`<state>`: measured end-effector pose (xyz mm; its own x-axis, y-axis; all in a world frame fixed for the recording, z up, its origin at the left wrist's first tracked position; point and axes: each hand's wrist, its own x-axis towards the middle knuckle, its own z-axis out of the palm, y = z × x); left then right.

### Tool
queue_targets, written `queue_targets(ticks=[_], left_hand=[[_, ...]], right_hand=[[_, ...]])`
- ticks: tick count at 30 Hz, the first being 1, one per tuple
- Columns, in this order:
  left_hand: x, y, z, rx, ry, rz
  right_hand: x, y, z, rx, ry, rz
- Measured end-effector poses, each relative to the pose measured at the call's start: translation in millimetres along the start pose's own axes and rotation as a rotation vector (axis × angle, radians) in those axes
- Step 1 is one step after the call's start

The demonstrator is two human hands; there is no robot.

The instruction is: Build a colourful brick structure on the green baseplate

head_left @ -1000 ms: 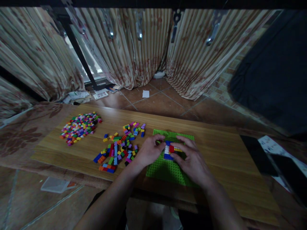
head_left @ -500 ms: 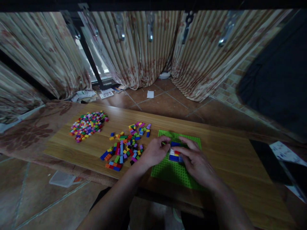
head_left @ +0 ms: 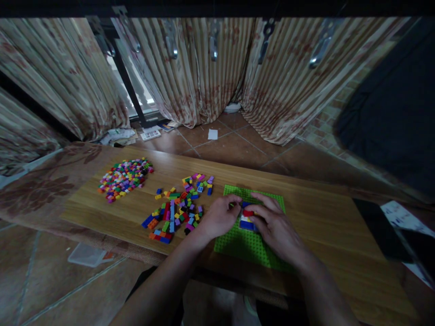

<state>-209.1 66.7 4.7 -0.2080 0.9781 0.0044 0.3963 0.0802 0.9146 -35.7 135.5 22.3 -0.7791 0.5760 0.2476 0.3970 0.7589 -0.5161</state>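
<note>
On the green baseplate [head_left: 234, 242] sits a small block of toy bricks [head_left: 247, 224], with blue and white showing. My right hand [head_left: 277, 226] reaches over its right side, thumb and index finger closed on a red brick [head_left: 248, 213] at the top of the block. Whether that brick is pressed down or held just above, I cannot tell. My left hand [head_left: 222, 216] is at the block's left edge, thumb and index finger bent together; what is between them, if anything, is hidden. The fingers of my right hand cover the block's right part.
Loose bricks of many colours [head_left: 172, 216] lie spread on the wooden table [head_left: 322, 226] left of the baseplate. A denser heap of small bricks [head_left: 124, 177] is at the far left. A clear plastic tub [head_left: 84, 254] rests on the floor.
My right thumb and index finger have shifted slightly, and more of the red brick shows between them. My left hand stays nearly in place at the block.
</note>
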Motion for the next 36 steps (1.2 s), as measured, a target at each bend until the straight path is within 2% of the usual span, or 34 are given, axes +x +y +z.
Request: queue_targets(ticks=[9, 22, 36], left_hand=[[-2, 1, -1, -0.019, -0.008, -0.006], [-2, 6, -1, -0.02, -0.003, -0.003], [-5, 16, -3, 0.002, -0.004, -0.074]], right_hand=[[0, -5, 8, 0.035, 0.145, 0.14], [0, -4, 12, 0.031, 0.168, 0.125], [-4, 3, 12, 0.001, 0.154, 0.107]])
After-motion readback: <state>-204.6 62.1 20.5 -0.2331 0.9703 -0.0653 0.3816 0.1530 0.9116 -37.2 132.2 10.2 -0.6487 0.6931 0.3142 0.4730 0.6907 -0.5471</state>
